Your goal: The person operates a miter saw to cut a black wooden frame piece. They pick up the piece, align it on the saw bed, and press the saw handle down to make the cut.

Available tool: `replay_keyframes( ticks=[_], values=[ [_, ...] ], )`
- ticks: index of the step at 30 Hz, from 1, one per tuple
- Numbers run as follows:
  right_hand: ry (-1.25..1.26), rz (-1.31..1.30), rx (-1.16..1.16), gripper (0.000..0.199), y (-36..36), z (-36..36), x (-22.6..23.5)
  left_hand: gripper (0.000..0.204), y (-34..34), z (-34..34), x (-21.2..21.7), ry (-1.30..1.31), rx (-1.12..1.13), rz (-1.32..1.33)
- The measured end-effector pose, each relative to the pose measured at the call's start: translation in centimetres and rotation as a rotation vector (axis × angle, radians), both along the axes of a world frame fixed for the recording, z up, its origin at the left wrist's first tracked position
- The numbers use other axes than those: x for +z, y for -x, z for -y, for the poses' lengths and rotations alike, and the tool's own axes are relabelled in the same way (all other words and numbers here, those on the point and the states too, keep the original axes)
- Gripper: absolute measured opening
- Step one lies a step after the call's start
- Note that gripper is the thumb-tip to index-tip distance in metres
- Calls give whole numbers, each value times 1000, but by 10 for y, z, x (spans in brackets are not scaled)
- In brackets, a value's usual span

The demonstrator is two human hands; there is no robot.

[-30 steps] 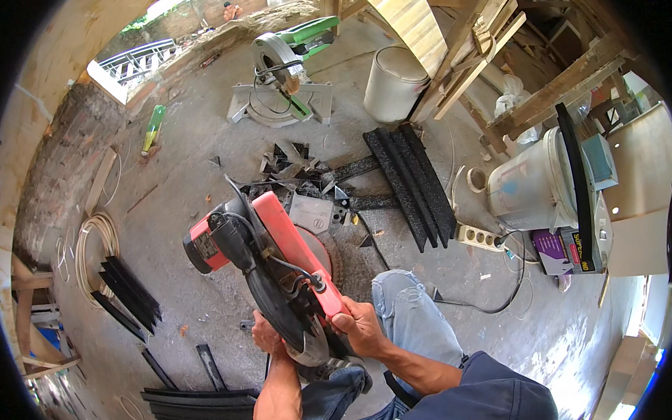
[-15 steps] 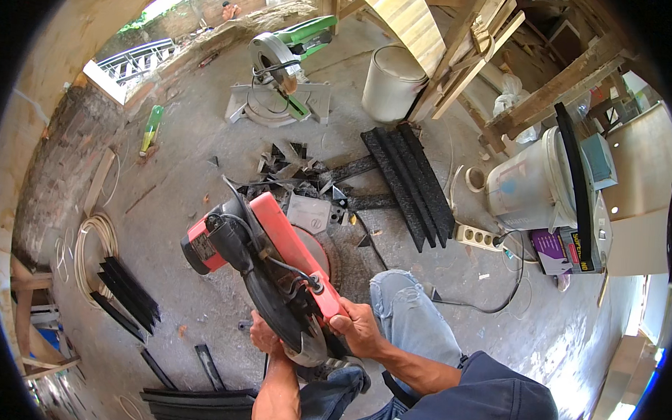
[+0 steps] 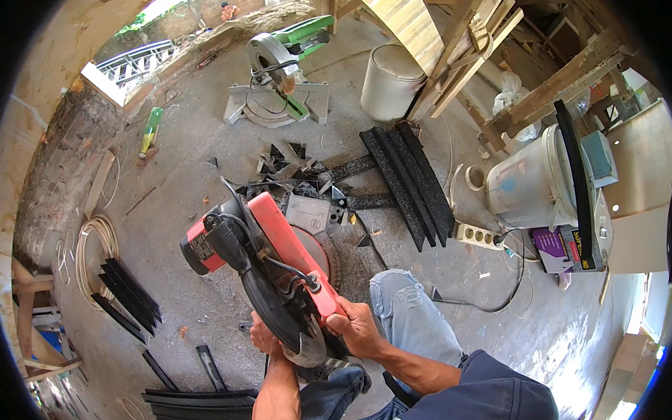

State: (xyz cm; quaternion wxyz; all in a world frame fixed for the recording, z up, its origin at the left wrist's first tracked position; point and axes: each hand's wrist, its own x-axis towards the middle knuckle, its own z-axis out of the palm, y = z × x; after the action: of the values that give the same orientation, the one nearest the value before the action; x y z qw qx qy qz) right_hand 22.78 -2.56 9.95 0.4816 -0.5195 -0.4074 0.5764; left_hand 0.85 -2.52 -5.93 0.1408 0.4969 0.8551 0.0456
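Observation:
A red and black miter saw point(image 3: 278, 263) stands on the floor in front of me, its head between my arms. My right hand point(image 3: 355, 328) is wrapped round the end of its red handle. Low on the saw's left side, beside the black blade guard, is my left hand point(image 3: 263, 336). Its fingers look curled, but the guard hides part of them and what they grip. The saw's grey metal base point(image 3: 311, 213) shows beyond the handle, with triangular black offcuts point(image 3: 286, 161) heaped behind it.
Black strips point(image 3: 407, 184) lie to the right, more strips point(image 3: 196, 406) at lower left. A power strip point(image 3: 479, 236) and cable sit near a white bucket point(image 3: 526, 183). Farther off stand a green miter saw point(image 3: 270, 74) and a white drum point(image 3: 391, 82). Coiled cable point(image 3: 94, 257) lies left.
Both hands stay at the saw in nearly the same pose. The view shifts very slightly; nothing else visibly moves.

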Motion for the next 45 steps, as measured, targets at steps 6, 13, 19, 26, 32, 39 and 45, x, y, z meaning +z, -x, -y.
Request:
replay_keyframes(
  ticks=[6, 13, 19, 26, 32, 39, 45],
  values=[
    [0, 5, -7, 63, 2, -1, 0, 51, 2, -2, 2, 0, 1, -3],
    [2, 2, -2, 63, 0, -1, 3, 51, -2, -5, 1, 4, -6, 1],
    [4, -4, -6, 62, 1, -2, 5, 51, -1, -4, 1, 7, -9, 2],
    [5, 0, 15, 58, -1, 0, 3, 51, 0, -2, 1, 11, -16, 6],
    [-11, -10, -25, 62, 1, -4, 13, 51, 0, -2, 2, 19, -20, 3],
    [-4, 8, -15, 62, 1, -2, 8, 51, -1, -3, 2, 28, -29, 3],
    [13, -29, -24, 61, 2, -3, 12, 51, 0, -2, 1, 30, -34, 7]
  ],
)
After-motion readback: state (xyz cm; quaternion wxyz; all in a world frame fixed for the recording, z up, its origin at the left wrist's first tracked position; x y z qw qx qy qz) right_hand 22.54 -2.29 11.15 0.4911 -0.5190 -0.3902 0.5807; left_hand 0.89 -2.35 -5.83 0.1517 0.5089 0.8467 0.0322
